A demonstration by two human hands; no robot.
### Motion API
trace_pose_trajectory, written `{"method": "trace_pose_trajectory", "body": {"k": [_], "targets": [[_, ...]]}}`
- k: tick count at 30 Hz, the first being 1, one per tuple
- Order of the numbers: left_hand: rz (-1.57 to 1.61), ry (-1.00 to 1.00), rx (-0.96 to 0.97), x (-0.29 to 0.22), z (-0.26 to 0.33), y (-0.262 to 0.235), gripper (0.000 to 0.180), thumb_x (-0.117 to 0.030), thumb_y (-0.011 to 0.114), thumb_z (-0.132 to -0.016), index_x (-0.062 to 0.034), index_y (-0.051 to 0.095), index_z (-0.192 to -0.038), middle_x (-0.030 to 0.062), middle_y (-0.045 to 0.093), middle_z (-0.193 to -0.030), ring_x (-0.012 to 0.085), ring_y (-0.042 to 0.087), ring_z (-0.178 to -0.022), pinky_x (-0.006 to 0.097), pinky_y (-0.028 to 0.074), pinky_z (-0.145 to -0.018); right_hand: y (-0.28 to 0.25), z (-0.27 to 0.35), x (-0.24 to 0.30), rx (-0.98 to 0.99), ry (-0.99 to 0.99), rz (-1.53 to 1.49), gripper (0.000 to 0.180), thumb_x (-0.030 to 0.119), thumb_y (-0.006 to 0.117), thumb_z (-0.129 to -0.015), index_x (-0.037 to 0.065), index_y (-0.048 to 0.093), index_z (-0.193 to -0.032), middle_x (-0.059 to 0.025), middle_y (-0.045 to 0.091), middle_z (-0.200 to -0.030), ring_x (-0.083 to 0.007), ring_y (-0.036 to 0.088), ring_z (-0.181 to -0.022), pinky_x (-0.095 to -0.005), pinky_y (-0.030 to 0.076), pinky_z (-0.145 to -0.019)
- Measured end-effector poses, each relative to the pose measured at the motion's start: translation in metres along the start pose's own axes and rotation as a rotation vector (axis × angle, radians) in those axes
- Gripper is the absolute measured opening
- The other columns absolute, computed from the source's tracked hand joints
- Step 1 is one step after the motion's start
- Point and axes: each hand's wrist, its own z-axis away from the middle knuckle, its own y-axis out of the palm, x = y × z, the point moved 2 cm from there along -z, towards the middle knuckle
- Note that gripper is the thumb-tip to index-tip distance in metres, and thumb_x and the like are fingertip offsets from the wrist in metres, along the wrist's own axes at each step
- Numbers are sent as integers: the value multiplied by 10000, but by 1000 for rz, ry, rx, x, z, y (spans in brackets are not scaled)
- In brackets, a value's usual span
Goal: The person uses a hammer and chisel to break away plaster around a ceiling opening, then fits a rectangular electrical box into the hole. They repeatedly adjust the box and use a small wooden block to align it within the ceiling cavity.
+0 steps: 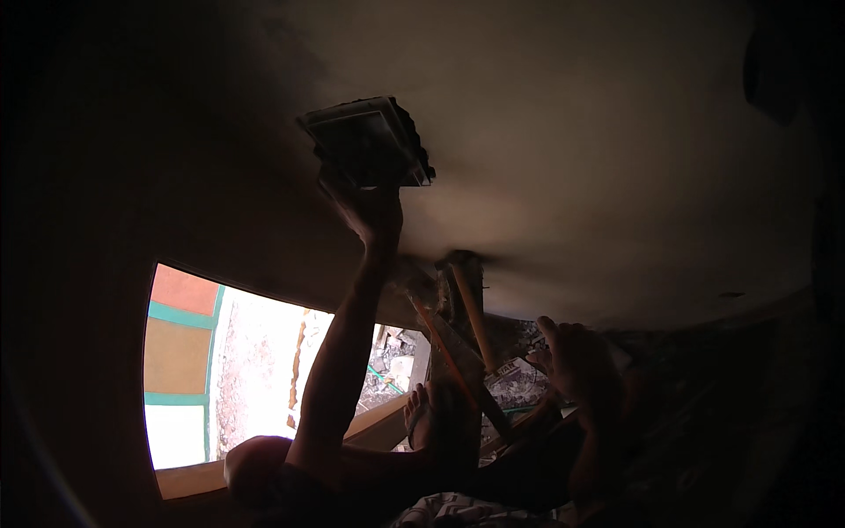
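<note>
Reaching overhead, left hand (374, 211) under square ceiling box (370, 141), window (264, 370) behind.

Too dark for me to read my right hand (576, 361) at lower right; its grip is unclear. My left hand (374, 211) hides the underside of the square fitting (365, 141) up top.

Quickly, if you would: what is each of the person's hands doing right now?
Left hand: raised to the ceiling, pressed against a square box set in it; grip cannot be told.
Right hand: open, fingers spread, holding nothing visible.
</note>
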Motion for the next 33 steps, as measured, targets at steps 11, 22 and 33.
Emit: {"method": "trace_pose_trajectory", "body": {"k": [11,22,33], "targets": [[-38,-110,-95,-1,1,1,842,-188,858,-679,3,438,-1384,190,528,-1303,350,492,-1241,455,385,-1077,-11,-16,9,288,133,-88,620,419,728,-867,42,564,-1331,-235,681,-1005,-397,656,-1003,-493,529,-851],[112,-251,-25,-16,25,2,1063,-184,849,-675,-67,260,-1553,239,409,-1452,478,371,-1330,532,394,-1047,-3,-46,23,183,54,-53,565,390,726,-895,29,591,-1307,-181,735,-934,-323,726,-898,-423,556,-784],[127,-339,-75,-21,21,0,1113,-124,854,-661,-195,231,-1581,183,337,-1518,474,361,-1340,560,517,-941,-88,-210,98,-1061,-273,387,566,370,859,-778,50,502,-1080,-132,505,-1055,-349,464,-1038,-476,361,-876]]}}
